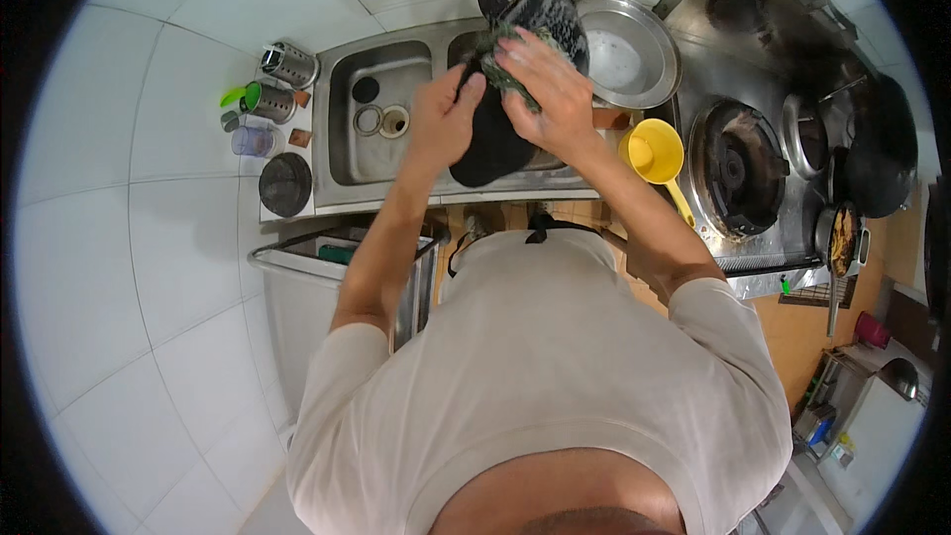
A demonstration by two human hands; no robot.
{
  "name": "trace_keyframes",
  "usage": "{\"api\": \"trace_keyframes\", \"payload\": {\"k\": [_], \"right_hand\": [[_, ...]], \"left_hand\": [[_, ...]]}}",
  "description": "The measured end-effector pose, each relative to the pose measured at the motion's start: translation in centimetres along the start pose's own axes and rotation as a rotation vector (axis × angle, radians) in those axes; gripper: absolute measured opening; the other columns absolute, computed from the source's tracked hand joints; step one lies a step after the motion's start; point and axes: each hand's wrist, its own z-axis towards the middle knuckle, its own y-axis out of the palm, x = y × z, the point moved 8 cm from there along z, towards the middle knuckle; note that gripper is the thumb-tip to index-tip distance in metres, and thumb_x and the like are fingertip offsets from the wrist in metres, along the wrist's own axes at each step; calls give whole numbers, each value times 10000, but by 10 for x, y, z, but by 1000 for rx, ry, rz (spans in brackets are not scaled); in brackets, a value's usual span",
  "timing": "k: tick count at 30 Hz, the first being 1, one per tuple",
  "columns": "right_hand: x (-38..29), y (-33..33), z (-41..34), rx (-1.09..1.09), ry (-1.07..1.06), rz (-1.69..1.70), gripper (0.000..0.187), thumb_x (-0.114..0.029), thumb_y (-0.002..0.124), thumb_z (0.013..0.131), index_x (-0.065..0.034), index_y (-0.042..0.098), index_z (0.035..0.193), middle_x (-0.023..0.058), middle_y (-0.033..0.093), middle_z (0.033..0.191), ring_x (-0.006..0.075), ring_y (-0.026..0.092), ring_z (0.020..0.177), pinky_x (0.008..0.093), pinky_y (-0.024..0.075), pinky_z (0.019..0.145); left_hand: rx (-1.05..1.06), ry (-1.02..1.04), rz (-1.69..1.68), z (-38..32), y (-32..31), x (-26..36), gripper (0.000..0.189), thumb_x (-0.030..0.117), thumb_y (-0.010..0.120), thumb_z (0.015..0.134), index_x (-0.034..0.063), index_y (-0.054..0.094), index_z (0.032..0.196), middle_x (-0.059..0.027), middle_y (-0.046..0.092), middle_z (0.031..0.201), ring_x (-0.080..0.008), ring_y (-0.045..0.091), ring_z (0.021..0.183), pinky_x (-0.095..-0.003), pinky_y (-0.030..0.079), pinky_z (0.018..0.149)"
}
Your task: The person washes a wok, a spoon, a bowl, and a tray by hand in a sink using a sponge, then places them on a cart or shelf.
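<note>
My right hand (546, 89) presses a green scouring pad (513, 82) against a dark piece of cookware (550, 15) streaked with white suds, over the right side of a steel double sink (379, 52). My left hand (442, 115) is closed around a thin black part of this cookware, perhaps its handle or rim; the fingers hide most of it. Below and between both hands is a smooth black rounded surface (490, 145). I cannot tell whether it belongs to the same piece. Most of the right basin is hidden behind the cookware and my hands.
Right of the sink sit a wide metal basin (631, 63) and a yellow dipper (654, 151). Beyond them is a gas burner (735, 167), with a pan of food (843, 238) at the stove's edge. Perforated steel holders (275, 102) line the left ledge. A drain ring (368, 120) lies in the left basin.
</note>
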Motion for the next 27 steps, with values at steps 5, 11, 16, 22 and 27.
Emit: {"api": "trace_keyframes", "payload": {"k": [5,11,16,22,27], "right_hand": [[76,-17,13,85,349,-36,257,-142,592,719,3,620,929,177,624,949,351,586,924,364,463,815],[-16,6,20,59,32,-74,248,-163,659,634,-51,625,852,100,626,940,273,609,908,365,494,743],[-67,11,-13,-81,-287,-39,276,-99,666,567,-46,613,832,73,601,953,319,587,973,376,492,793],[81,-20,-3,205,521,-44,292,-169,607,710,14,616,938,204,613,974,341,594,920,367,472,803],[24,7,61,-29,241,-86,270,-215,650,662,-51,632,875,118,616,898,295,595,881,377,485,748]], "left_hand": [[-90,2,81,-4,4,-8,213,175,495,905,-18,543,831,40,430,594,-54,352,587,-227,326,518],[99,39,-22,3,-11,23,227,181,495,912,-13,546,805,59,469,646,-51,373,616,-223,337,547],[146,-15,-92,-3,-41,13,208,170,497,915,-9,589,864,38,559,747,-35,433,681,-202,374,609],[164,37,-280,-13,-41,35,246,156,504,911,-33,593,1041,7,604,867,-46,478,735,-193,388,671],[182,50,-182,-12,-42,21,239,150,498,911,-49,599,1000,0,613,868,-44,498,756,-194,396,682]]}}
